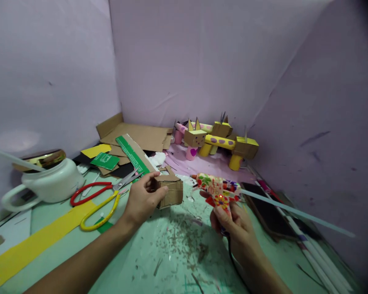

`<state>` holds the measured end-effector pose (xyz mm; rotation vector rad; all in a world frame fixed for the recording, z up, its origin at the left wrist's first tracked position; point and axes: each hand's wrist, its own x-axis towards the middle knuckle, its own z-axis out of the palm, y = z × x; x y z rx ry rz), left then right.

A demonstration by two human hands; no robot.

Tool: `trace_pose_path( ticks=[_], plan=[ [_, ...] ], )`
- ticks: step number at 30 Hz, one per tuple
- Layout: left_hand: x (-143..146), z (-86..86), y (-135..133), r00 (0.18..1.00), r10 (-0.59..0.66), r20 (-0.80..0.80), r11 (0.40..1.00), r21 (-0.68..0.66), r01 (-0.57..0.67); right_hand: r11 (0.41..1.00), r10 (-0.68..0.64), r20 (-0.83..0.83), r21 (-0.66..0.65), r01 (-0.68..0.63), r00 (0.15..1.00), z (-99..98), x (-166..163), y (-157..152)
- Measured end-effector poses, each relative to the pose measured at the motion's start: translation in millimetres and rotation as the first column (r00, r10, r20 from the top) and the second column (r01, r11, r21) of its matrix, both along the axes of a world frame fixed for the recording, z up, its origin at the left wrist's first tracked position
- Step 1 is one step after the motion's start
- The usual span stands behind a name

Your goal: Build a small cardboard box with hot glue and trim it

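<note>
My left hand [142,200] grips a small brown cardboard box [171,191] by its left side, just above the green table. My right hand [233,222] is wrapped round the handle of a flower-patterned glue gun [217,188]. Its red light glows and its nozzle points left, a short gap from the box. A long clear glue stick [294,212] juts out of the gun's back toward the right.
Red-handled scissors [92,191] and yellow-handled scissors [99,214] lie left of the box, beside a white jar [53,181] and a yellow paper strip [33,245]. Cardboard sheets [138,136] and yellow cardboard animal figures [221,141] stand at the back. A dark phone [263,208] lies to the right.
</note>
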<state>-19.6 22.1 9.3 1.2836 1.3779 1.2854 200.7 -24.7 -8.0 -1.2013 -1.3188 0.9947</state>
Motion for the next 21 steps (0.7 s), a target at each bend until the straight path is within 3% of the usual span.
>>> trace_pose_path(
  ticks=[4,10,15,21],
  plan=[
    [5,1.0,-2,0.999,0.028,-0.036,0.999,0.021,-0.028,0.999,-0.035,0.088,0.004,0.035,0.996,-7.0,-3,-4],
    [8,5.7,-8,0.993,0.075,-0.094,0.996,0.056,-0.070,0.997,0.023,0.157,0.067,-0.034,0.987,-7.5,-8,-3],
    [9,2.7,-10,0.988,0.089,-0.129,0.993,0.083,-0.079,0.994,-0.033,0.208,0.113,0.010,0.978,-13.4,-8,-2],
    [11,-0.9,-10,0.987,0.095,-0.131,0.991,0.102,-0.082,0.996,-0.032,0.264,0.087,0.010,0.964,-18.6,-6,-2]
  ],
)
